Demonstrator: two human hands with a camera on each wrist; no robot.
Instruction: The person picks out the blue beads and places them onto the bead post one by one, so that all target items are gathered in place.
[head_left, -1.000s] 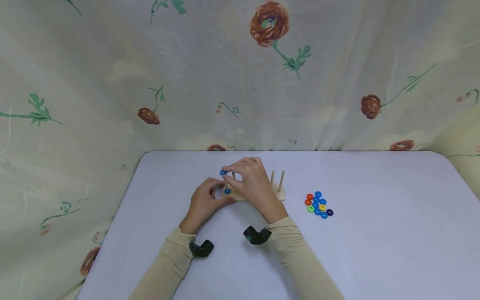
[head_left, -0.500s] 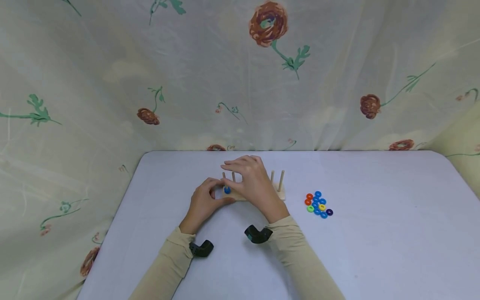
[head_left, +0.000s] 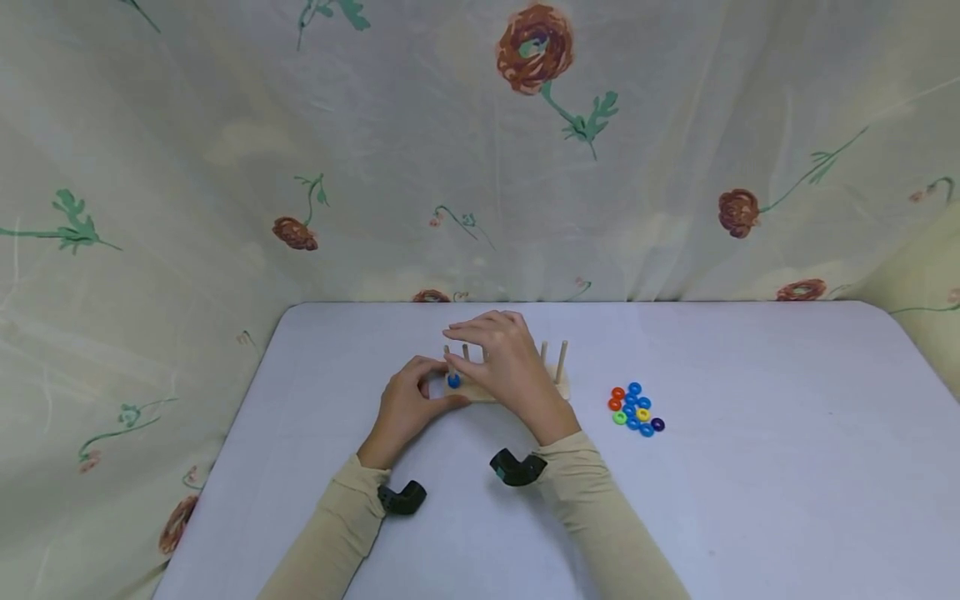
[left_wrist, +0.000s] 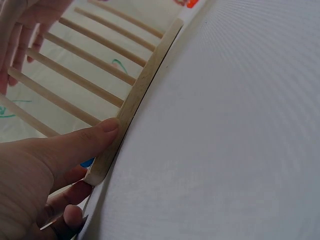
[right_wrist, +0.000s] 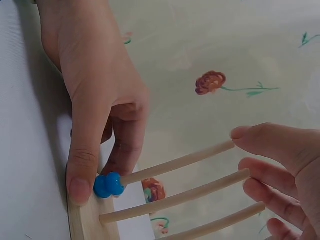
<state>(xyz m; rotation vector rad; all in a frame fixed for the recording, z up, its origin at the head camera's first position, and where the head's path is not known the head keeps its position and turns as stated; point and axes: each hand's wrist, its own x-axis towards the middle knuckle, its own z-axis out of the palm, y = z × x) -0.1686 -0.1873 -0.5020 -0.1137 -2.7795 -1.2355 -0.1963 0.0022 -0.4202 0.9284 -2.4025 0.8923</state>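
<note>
Left hand (head_left: 408, 408): clamped on one end of the wooden base (left_wrist: 142, 87), thumb along the near edge, other fingers round the far side. Base sits on the white table (head_left: 750, 467), left of its middle, carrying a row of upright pegs (left_wrist: 75, 77). Two blue beads (right_wrist: 109, 185) are threaded on the end peg, side by side at its foot, just beside the left thumb. Right hand (head_left: 510, 367): thumb and fingers apart, nothing held, poised about the tops of the pegs at that same end; thumb tip right at the end peg's tip, contact cannot be told. Loose beads (head_left: 643, 414) lie clustered on the table to the right of the base: several blue, two red, one yellow, one green, one dark purple. Behind the table hangs a pale curtain (head_left: 645, 167) with brown flowers.
</note>
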